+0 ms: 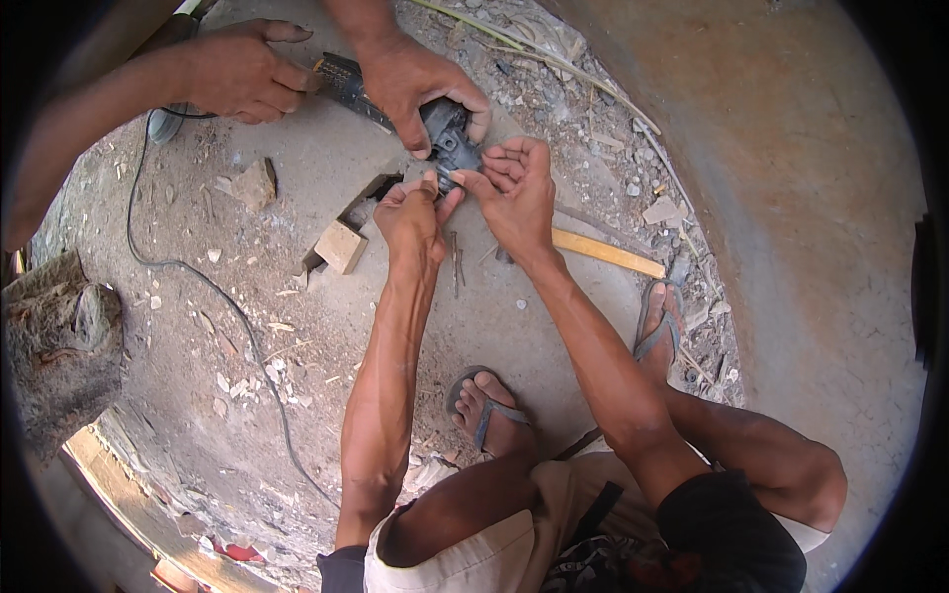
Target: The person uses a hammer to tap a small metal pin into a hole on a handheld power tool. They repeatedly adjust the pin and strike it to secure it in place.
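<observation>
A dark angle grinder is held just above the ground by a co-worker's hand, which wraps over its body near the head. At the near side of the grinder's head, my left hand is closed in a pinch; what its fingertips hold is too small to make out. From the right, my right hand presses its thumb against the same head, with its other fingers curled. The co-worker's other hand is by the grinder's rear end, fingers loosely extended.
A dark cable curves across the dusty ground on the left. Below the grinder lie a wooden block and a yellow wooden strip. A stone and a rough stump-like lump are to the left. My sandalled feet stand nearby.
</observation>
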`<state>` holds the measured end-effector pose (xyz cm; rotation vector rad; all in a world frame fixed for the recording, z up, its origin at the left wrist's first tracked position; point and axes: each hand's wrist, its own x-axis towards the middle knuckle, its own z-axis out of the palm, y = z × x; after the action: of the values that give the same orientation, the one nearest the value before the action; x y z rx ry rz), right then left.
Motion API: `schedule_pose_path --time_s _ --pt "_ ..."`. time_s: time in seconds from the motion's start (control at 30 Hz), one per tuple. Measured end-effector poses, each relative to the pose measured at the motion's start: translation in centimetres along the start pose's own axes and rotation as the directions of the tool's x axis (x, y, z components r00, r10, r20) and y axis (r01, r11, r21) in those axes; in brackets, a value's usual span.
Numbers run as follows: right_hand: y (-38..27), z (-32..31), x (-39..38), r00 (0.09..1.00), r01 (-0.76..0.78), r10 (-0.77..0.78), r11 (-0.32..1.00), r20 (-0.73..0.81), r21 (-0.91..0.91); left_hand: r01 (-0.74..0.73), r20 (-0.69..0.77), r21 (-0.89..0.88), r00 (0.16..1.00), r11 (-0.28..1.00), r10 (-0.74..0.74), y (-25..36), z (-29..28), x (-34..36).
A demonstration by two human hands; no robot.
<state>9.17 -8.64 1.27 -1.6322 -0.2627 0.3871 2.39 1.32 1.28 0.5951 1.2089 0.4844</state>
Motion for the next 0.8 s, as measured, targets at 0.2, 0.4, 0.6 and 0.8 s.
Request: schedule_pose_path --time_s 0.2,0.4,0.6,0.8 --pt "0.24 0.34 -0.12 0.998 0.067 -0.066 0.995 0.006 -0.079 -0.021 -0.003 0.002 1.000 1.000 0.021 0.14 0.05 -0.02" --pt "-0.40 0.11 -0.10 0.998 0.064 -0.062 0.993 0.022 -0.104 -0.014 0.020 0.066 1.000 0.998 0.013 0.51 -0.19 -0.20" --pt "-0.15 0.15 -0.04 0.999 0.053 -0.051 0.994 0.020 -0.101 -0.023 0.037 0.097 0.999 0.995 0.019 0.35 -0.28 -0.06" --pt "0.20 0.15 0.02 0.997 0.070 -0.068 0.992 0.021 -0.109 -0.041 0.050 0.050 0.998 0.998 0.039 0.66 -0.15 -0.45"
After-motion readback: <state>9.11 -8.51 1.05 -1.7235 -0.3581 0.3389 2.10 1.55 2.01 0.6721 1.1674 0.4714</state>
